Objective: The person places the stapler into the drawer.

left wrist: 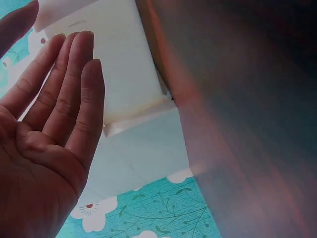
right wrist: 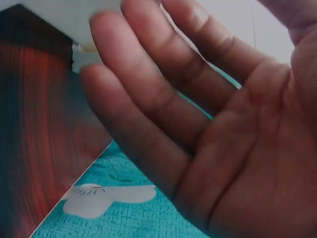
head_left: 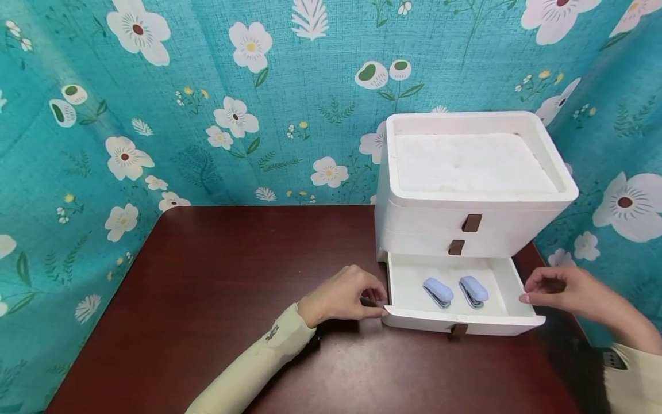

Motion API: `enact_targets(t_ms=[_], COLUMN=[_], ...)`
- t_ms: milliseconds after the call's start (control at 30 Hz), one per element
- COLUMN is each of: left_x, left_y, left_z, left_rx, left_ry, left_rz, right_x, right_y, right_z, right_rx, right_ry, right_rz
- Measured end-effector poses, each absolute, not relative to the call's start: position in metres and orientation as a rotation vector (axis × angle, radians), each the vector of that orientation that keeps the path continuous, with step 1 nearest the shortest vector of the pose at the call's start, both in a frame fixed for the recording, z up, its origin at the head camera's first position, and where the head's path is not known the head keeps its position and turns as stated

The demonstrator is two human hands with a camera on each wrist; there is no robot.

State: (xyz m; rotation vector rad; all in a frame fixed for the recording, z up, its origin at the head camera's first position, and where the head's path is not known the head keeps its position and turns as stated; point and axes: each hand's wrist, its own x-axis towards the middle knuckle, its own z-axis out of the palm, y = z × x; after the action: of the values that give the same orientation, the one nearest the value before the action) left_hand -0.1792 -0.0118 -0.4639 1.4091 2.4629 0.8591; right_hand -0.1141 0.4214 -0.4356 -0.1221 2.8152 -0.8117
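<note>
The bottom drawer (head_left: 414,322) of a white drawer unit is pulled out. Two light-blue staplers (head_left: 438,291) lie side by side inside it. My left hand (head_left: 345,293) is at the drawer's front left corner, its thumb tip right at the edge. In the left wrist view the left fingers (left wrist: 84,94) are only gently bent and together, with the thumb apart. On the other side, my right hand (head_left: 574,292) has its thumb by the drawer's right wall. The right fingers (right wrist: 143,134) look loosely bent in the right wrist view, with nothing in the palm.
The white drawer unit (head_left: 385,201) stands at the back right of a dark red-brown table (head_left: 233,270). Its upper two drawers, with brown pull tabs (head_left: 471,223), are closed. A shallow tray forms its top. Behind hangs a teal flowered curtain (head_left: 289,103).
</note>
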Motion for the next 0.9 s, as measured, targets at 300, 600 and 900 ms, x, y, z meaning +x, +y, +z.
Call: enact_targets(t_ms=[300, 600, 900], left_x=[-0.172, -0.169, -0.172], left_y=[-0.005, 0.0, -0.001], left_z=[-0.47, -0.476, -0.479], left_rx=[1.458, 1.511, 1.47], left_ry=[2.449, 2.49, 2.547], left_rz=[0.833, 0.832, 0.87], right_x=[-0.113, -0.114, -0.117], right_y=[0.444, 0.449, 0.445], right_z=[-0.446, -0.45, -0.446], right_rx=[-0.407, -0.453, -0.413], right_ry=[2.43, 2.243, 2.391], right_rz=[-0.969, -1.093, -0.952])
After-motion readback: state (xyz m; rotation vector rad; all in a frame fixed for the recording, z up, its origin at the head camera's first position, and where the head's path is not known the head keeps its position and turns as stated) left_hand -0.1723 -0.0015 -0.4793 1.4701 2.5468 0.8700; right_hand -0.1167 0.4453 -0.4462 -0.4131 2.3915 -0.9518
